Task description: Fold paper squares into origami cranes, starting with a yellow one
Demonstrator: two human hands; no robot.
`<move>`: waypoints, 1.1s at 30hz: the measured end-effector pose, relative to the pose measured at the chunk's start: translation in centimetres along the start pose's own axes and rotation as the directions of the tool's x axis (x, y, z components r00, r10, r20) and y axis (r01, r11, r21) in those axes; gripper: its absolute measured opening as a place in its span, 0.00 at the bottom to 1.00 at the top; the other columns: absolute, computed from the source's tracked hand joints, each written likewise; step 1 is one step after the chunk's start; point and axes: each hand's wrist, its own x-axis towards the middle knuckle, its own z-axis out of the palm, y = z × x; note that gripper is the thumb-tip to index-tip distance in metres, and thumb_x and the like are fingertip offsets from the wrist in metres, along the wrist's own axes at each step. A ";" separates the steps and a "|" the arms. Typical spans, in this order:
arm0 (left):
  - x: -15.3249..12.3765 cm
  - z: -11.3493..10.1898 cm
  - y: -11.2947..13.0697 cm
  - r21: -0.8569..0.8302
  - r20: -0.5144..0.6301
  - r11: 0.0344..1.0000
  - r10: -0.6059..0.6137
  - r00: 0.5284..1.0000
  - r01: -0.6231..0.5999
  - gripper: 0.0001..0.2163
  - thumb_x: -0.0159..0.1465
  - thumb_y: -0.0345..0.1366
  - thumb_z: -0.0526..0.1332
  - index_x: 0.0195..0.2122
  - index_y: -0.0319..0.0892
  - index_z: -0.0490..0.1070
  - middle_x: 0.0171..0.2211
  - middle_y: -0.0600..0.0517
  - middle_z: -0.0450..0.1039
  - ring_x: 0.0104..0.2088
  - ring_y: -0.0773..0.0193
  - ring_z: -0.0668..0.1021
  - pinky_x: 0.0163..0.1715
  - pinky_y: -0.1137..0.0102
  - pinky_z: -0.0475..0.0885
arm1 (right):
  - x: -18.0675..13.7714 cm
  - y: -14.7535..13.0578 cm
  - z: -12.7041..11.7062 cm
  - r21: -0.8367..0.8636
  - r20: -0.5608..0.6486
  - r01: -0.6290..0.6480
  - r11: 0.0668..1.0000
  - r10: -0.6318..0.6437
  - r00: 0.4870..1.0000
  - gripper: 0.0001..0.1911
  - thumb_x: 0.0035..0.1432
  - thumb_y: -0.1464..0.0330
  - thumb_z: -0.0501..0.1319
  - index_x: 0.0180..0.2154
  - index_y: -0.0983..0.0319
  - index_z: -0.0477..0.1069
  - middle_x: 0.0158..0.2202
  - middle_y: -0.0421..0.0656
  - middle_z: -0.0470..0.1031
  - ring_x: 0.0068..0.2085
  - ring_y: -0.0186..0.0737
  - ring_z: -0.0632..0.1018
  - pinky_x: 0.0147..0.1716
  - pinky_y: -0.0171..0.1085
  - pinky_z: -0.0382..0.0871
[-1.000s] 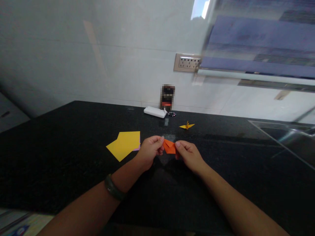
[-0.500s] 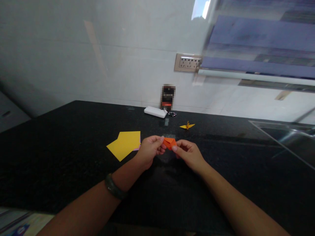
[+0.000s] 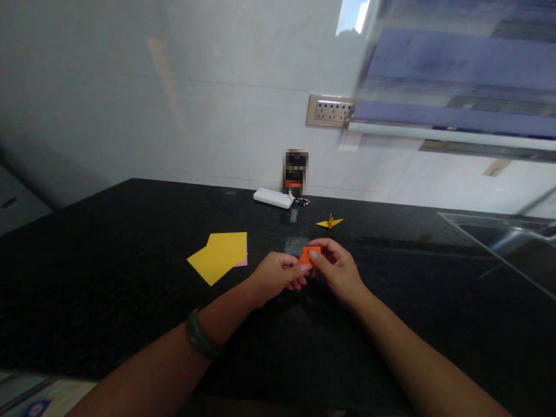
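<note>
A small folded piece of orange origami paper [image 3: 306, 256] is pinched between both hands above the dark countertop. My left hand [image 3: 278, 274] grips its lower left corner between thumb and fingers. On the other side, my right hand [image 3: 336, 267] holds the upper right part, thumb pressed on the front and fingers behind, hiding some of the paper. Beyond the right hand a yellow paper crane [image 3: 330, 222] rests on the counter. Left of my hands lie yellow paper sheets [image 3: 219, 255], overlapping, with a bit of pink paper showing beneath.
At the back of the black countertop [image 3: 108, 249] lies a white oblong device [image 3: 273, 198] with a beaded strap [image 3: 301, 201]. A blurred-out upright object [image 3: 295, 172] leans by the wall. A sink [image 3: 521, 237] is at the right, and a socket panel [image 3: 329, 110] is on the wall.
Both hands have turned the orange paper. The left hand has shifted lower and to the right, while the right thumb has moved up onto the paper's face.
</note>
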 end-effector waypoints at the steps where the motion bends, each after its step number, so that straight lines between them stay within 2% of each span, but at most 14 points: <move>1: 0.0 -0.1 0.0 -0.014 -0.024 1.000 0.009 1.000 -0.009 0.13 0.52 0.43 0.60 0.23 0.36 0.71 0.19 0.52 0.70 0.19 0.72 0.70 0.21 0.76 0.63 | 0.0 0.0 0.1 0.043 -0.017 -0.010 0.999 0.010 1.000 0.16 0.48 0.62 0.60 0.39 0.62 0.65 0.28 0.39 0.67 0.23 0.30 0.68 0.20 0.31 0.64; 4: 0.0 -0.2 0.1 -0.078 -0.098 0.997 -0.002 0.995 -0.006 0.12 0.53 0.42 0.60 0.24 0.36 0.71 0.19 0.52 0.70 0.19 0.72 0.70 0.22 0.76 0.64 | -0.1 -0.1 0.1 0.106 -0.018 -0.049 0.993 0.051 0.999 0.18 0.48 0.60 0.60 0.39 0.62 0.65 0.27 0.39 0.68 0.22 0.30 0.68 0.19 0.31 0.64; 9: 0.1 0.1 0.4 -0.014 -0.121 1.000 0.016 0.993 -0.018 0.12 0.51 0.41 0.62 0.22 0.35 0.72 0.19 0.51 0.71 0.19 0.72 0.70 0.22 0.76 0.65 | 0.1 -0.4 -0.1 0.001 0.055 -0.042 0.999 0.042 0.998 0.11 0.46 0.62 0.61 0.29 0.64 0.69 0.24 0.39 0.70 0.22 0.30 0.68 0.20 0.31 0.63; 13: 0.2 0.1 0.1 -0.121 -0.203 0.988 0.072 0.976 -0.098 0.13 0.47 0.38 0.65 0.32 0.37 0.73 0.26 0.50 0.74 0.25 0.69 0.73 0.26 0.74 0.67 | 0.2 -0.4 -0.4 -0.074 0.061 -0.051 0.996 0.055 0.997 0.08 0.47 0.64 0.60 0.27 0.64 0.68 0.22 0.38 0.70 0.20 0.29 0.67 0.20 0.31 0.62; 16: 0.4 0.0 0.0 -0.156 -0.266 0.980 0.082 0.961 -0.127 0.12 0.45 0.37 0.66 0.30 0.36 0.72 0.25 0.50 0.74 0.24 0.69 0.73 0.27 0.73 0.68 | 0.0 -0.4 -0.4 -0.120 0.086 -0.065 0.991 0.076 0.993 0.08 0.47 0.65 0.60 0.25 0.64 0.68 0.21 0.38 0.70 0.19 0.29 0.67 0.20 0.31 0.62; 22: 0.4 0.2 0.1 -0.187 -0.273 0.974 0.071 0.959 -0.125 0.10 0.45 0.35 0.65 0.25 0.36 0.68 0.17 0.54 0.70 0.19 0.72 0.71 0.22 0.75 0.66 | -0.1 -0.6 0.0 -0.080 0.070 -0.068 0.994 0.073 0.995 0.12 0.46 0.63 0.61 0.30 0.65 0.69 0.21 0.39 0.72 0.19 0.30 0.69 0.19 0.31 0.63; 28: 0.3 0.3 0.2 -0.220 -0.255 0.963 0.097 0.962 -0.156 0.10 0.46 0.33 0.64 0.27 0.37 0.66 0.17 0.57 0.68 0.17 0.74 0.69 0.21 0.76 0.64 | -0.1 -0.5 0.3 -0.047 0.066 -0.086 0.995 0.089 0.994 0.12 0.44 0.63 0.63 0.31 0.65 0.69 0.21 0.40 0.72 0.18 0.29 0.69 0.18 0.31 0.63; 33: 0.2 0.2 0.4 -0.224 -0.236 0.959 0.119 0.964 -0.174 0.09 0.46 0.32 0.63 0.27 0.38 0.65 0.16 0.58 0.67 0.18 0.73 0.69 0.22 0.76 0.65 | -0.1 -0.3 0.2 0.002 0.044 -0.073 0.997 0.073 0.996 0.12 0.44 0.65 0.63 0.33 0.64 0.69 0.17 0.36 0.69 0.17 0.28 0.68 0.17 0.30 0.62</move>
